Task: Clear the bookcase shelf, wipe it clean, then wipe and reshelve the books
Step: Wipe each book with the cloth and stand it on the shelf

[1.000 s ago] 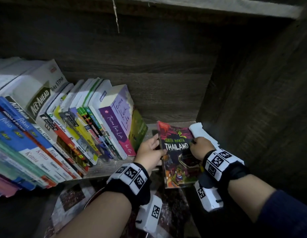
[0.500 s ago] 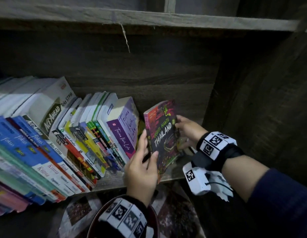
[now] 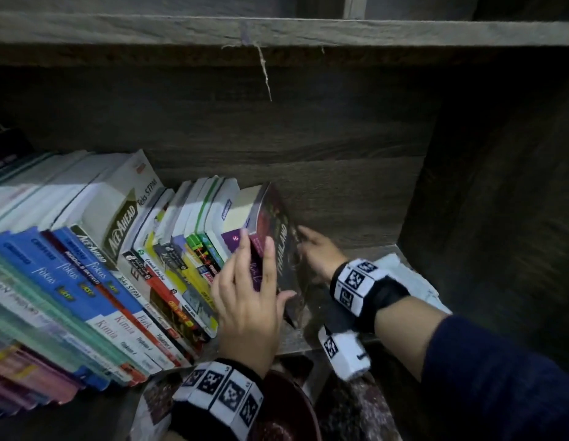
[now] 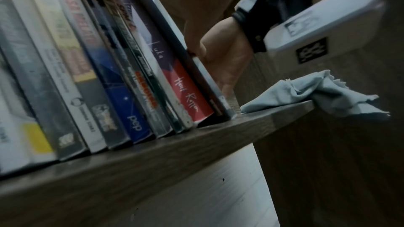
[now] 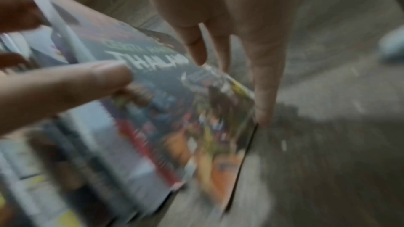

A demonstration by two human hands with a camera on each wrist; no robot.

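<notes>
The "Thailand" book stands on its edge on the shelf and leans left against the purple book that ends the row. My left hand holds it at the spine, fingers up along the spines and thumb on the cover. My right hand lies open with straight fingers against the cover's far side. A pale cloth sits loose on the shelf's right end, one corner hanging over the front edge.
A long row of books leans left and fills the shelf's left part. The bookcase side panel closes the right, and the upper shelf board hangs low overhead. A dark red round object lies below.
The Thailand book has gone from flat on the shelf to upright and left against the row. My right hand has let go of the cloth, which now lies on the shelf.
</notes>
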